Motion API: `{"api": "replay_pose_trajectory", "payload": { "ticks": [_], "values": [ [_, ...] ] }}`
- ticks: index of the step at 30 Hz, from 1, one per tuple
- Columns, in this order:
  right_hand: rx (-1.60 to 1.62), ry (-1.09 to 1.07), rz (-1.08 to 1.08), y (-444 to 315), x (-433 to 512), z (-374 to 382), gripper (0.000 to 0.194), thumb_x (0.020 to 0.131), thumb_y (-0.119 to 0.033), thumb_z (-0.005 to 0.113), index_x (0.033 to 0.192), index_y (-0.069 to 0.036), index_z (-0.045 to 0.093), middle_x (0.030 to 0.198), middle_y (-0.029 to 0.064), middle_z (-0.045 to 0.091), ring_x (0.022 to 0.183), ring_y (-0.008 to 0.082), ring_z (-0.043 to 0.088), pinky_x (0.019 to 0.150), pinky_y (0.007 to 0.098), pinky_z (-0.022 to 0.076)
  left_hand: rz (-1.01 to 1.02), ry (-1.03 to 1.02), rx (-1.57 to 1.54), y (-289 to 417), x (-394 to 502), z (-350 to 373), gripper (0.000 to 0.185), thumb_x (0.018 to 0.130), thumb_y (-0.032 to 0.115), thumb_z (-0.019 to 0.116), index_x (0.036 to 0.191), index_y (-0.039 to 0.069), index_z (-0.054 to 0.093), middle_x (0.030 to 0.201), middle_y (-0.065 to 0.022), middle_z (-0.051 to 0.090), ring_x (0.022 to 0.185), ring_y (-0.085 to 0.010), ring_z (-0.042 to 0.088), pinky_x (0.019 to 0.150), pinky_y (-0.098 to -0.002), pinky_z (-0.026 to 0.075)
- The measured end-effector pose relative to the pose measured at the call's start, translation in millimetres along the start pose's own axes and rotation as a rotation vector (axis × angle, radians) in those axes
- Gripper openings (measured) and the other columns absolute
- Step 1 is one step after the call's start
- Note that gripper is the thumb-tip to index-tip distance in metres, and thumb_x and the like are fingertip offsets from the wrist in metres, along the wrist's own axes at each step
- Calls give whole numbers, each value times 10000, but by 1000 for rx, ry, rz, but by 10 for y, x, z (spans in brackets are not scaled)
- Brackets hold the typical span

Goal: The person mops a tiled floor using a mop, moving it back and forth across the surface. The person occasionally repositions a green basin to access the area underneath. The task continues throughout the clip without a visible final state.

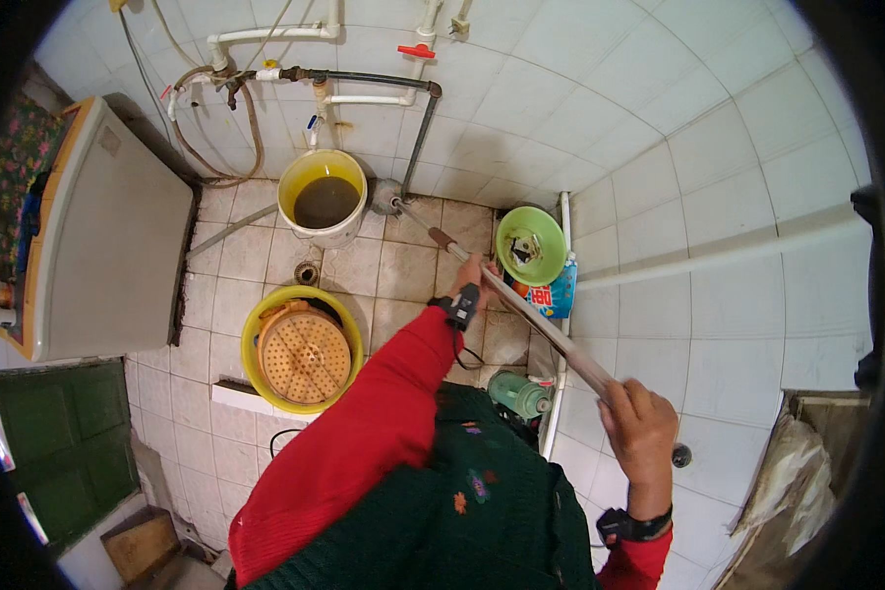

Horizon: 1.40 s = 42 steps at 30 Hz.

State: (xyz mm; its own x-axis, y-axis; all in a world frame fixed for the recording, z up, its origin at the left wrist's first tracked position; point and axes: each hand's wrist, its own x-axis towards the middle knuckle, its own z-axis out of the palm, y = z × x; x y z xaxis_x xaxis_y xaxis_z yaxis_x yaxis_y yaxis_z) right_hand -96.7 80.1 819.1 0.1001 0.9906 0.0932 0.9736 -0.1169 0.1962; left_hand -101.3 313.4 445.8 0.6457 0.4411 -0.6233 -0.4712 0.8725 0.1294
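Note:
A long mop handle (pixel 516 299) runs diagonally from my right hand down to the tiled floor. My left hand (pixel 472 276) grips it around the middle, below a brown sleeve on the shaft. My right hand (pixel 640 420) is closed around its upper end. The grey mop head (pixel 388 197) rests by the wall, just right of a white bucket with a yellow inside (pixel 322 166) that holds dark, murky water. Its strands are hard to make out.
A yellow basin (pixel 249 350) holds an orange perforated lid or tray. A floor drain (pixel 307 273) lies behind it. At right stand a green basin (pixel 531 217), a blue packet (pixel 560 295) and a green thermos flask (pixel 512 393). A white washing machine (pixel 118 243) stands left; pipes line the wall.

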Motion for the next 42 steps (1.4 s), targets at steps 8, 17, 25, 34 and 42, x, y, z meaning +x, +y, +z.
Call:
{"api": "replay_pose_trajectory", "payload": {
  "ticks": [8,17,25,34,42],
  "values": [
    [277,59,64,-15,1392,487,215,792,-165,723,971,-90,630,865,96,611,656,318,613,539,386,487,721,130,1211,606,223,-568,420,840,144,611,1244,87,514,1102,-133,571,1053,-296,548,920,-424,436],
    [1051,-9,266,-79,1641,423,337,732,-40,770,1046,-78,656,1020,52,677,858,175,647,724,277,500,1186,52,1393,906,-69,-65,411,762,16,658,1147,113,553,1076,-103,548,1014,-320,530,850,-429,447],
    [1116,7,-79,-452,1694,214,212,720,39,716,903,-19,624,985,131,686,884,220,673,767,302,525,1446,267,1177,893,-91,-51,145,837,85,636,943,69,539,893,-95,542,837,-291,529,758,-409,427],
    [684,210,-204,-522,1454,-593,196,563,28,669,728,-64,616,836,108,711,660,216,675,588,283,519,1457,245,829,846,-754,731,163,829,102,660,912,77,522,957,-108,554,957,-321,513,880,-425,394],
    [870,200,-234,-453,1909,248,185,685,63,642,833,-46,620,871,117,698,680,224,655,664,310,538,1476,155,1055,1180,-124,329,169,840,111,674,869,42,522,846,-131,529,788,-315,519,722,-397,428]
  ]
}}
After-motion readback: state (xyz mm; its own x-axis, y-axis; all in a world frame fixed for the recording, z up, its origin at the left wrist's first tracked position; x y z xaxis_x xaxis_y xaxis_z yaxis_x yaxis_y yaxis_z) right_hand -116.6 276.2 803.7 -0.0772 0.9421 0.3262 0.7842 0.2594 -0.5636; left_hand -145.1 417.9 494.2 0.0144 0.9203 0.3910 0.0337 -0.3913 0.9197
